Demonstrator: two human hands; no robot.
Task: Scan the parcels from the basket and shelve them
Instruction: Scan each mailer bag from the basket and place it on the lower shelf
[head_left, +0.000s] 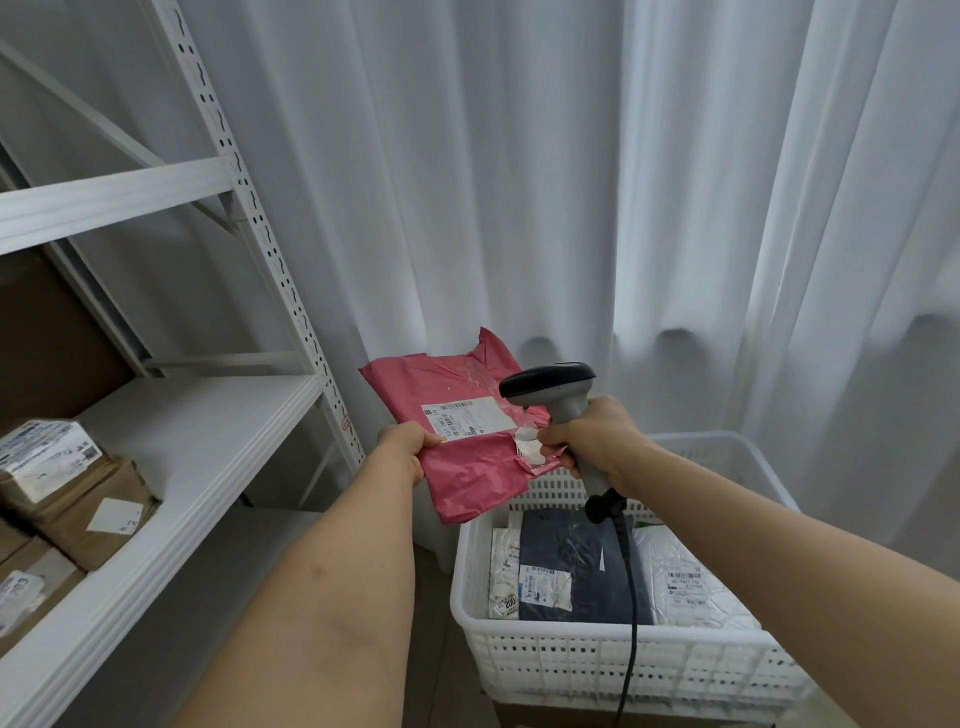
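My left hand (404, 448) grips the left edge of a pink plastic parcel (467, 467) and holds it up in the air, its white shipping label (465, 417) facing me. My right hand (592, 441) grips the grey handle of a barcode scanner (553, 387), whose dark head points at the label from the right. A black cable hangs from the scanner's handle. Below sits a white slotted basket (613, 665) holding a dark blue parcel (576, 566) and white parcels (691, 582). The white shelf (202, 447) is to the left.
Several cardboard boxes with labels (67, 488) sit on the left part of the shelf board. A perforated white shelf post (270, 249) rises beside the pink parcel. White curtains (571, 182) hang behind the basket and the parcel.
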